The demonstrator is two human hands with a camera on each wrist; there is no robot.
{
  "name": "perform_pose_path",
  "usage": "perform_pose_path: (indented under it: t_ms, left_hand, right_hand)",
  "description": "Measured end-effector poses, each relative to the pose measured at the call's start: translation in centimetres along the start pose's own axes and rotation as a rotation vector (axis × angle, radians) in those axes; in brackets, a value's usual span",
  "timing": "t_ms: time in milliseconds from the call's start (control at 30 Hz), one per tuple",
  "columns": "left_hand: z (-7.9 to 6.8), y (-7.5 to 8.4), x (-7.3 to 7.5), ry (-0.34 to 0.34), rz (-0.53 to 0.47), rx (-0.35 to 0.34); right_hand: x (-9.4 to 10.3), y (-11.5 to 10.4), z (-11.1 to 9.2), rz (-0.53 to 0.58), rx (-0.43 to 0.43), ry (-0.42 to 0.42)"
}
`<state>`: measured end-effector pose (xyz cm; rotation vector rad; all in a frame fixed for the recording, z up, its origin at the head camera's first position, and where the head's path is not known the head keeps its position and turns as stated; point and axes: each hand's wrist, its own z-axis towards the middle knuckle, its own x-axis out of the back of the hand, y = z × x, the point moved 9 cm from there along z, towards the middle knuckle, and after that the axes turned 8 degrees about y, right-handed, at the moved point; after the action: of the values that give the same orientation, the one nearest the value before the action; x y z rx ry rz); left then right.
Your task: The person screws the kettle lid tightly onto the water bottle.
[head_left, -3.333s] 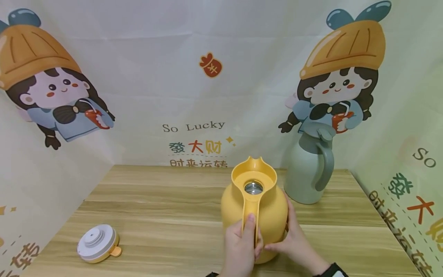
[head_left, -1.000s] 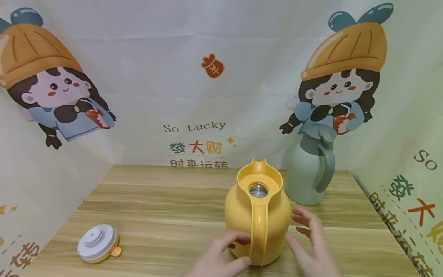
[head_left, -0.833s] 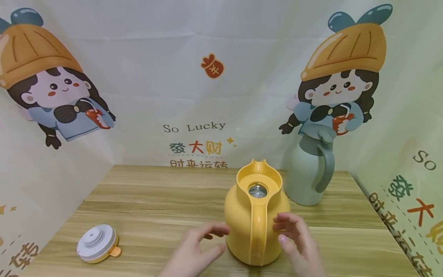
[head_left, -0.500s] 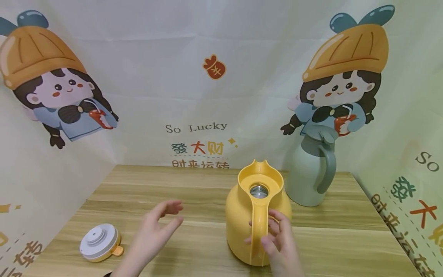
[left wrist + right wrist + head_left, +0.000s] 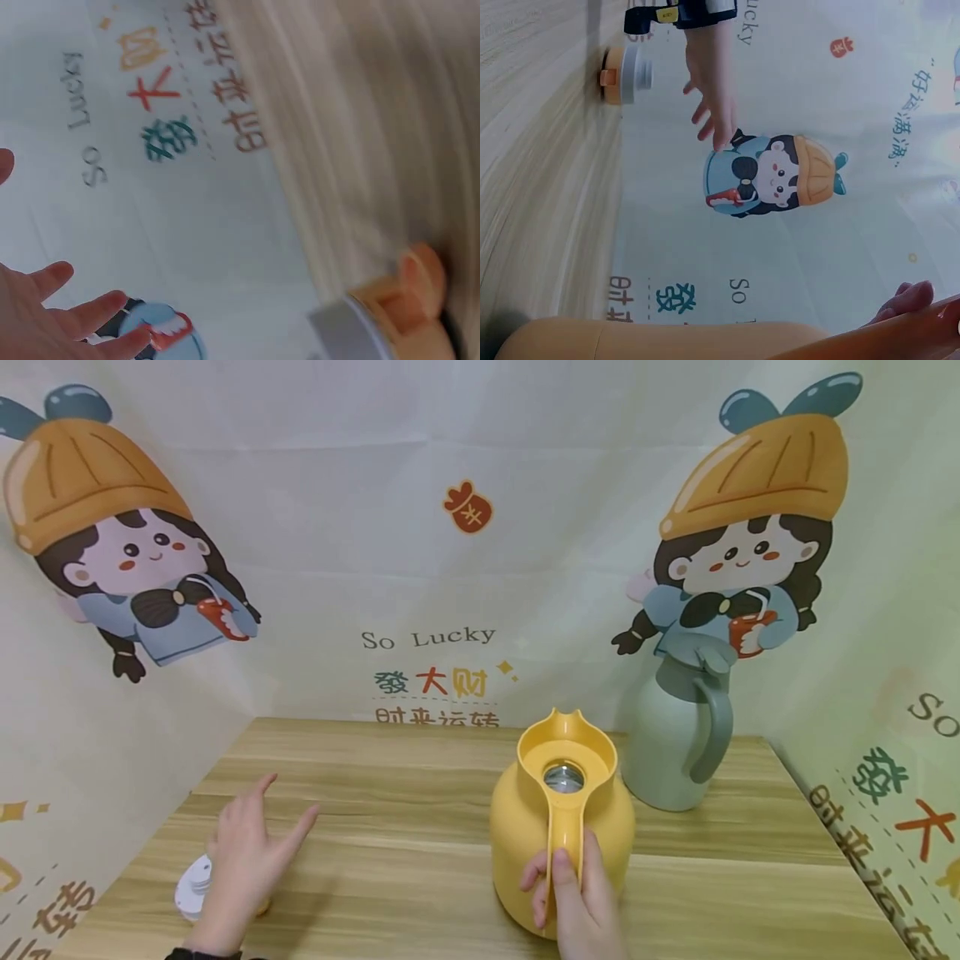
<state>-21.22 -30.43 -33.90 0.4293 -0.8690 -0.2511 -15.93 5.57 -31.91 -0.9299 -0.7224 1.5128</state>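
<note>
A yellow thermos jug (image 5: 513,835) stands upright on the table, its top uncovered and its round mouth showing. My right hand (image 5: 581,902) grips the jug's handle, fingers curled round it and thumb along its back. My left hand (image 5: 247,847) hovers above the jug's lid (image 5: 192,893), fingers spread, with nothing in it. In the head view this hand hides much of the lid. The left wrist view shows the lid's orange tab (image 5: 424,281) and grey underside (image 5: 341,330). From the right wrist view, a gap separates the lid (image 5: 626,75) from the left fingers.
A grey-green thermos jug (image 5: 663,752) with its lid on stands behind and to the right of the yellow one. A printed cloth (image 5: 337,527) hangs behind and at both sides of the wooden table (image 5: 390,877).
My left hand has let go of the yellow jug's handle and moved left to above the lid. My right hand has shifted from the jug's side to grip its handle.
</note>
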Motion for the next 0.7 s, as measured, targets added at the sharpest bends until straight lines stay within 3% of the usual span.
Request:
perform_pose_path:
  t_ms: [200, 467, 700]
  left_hand:
    - [0.3, -3.3, -0.8, -0.038, 0.107, 0.007]
    - [-0.5, -6.6, -1.1, -0.118, 0.208, 0.089]
    - [-1.5, -8.9, -1.7, -0.314, 0.224, 0.192]
  right_hand:
    - [0.4, 0.4, 0.0, -0.042, -0.084, 0.059]
    - [0.3, 0.3, 0.0, -0.028, -0.052, 0.051]
    - [0.3, 0.3, -0.1, -0.002, -0.020, 0.059]
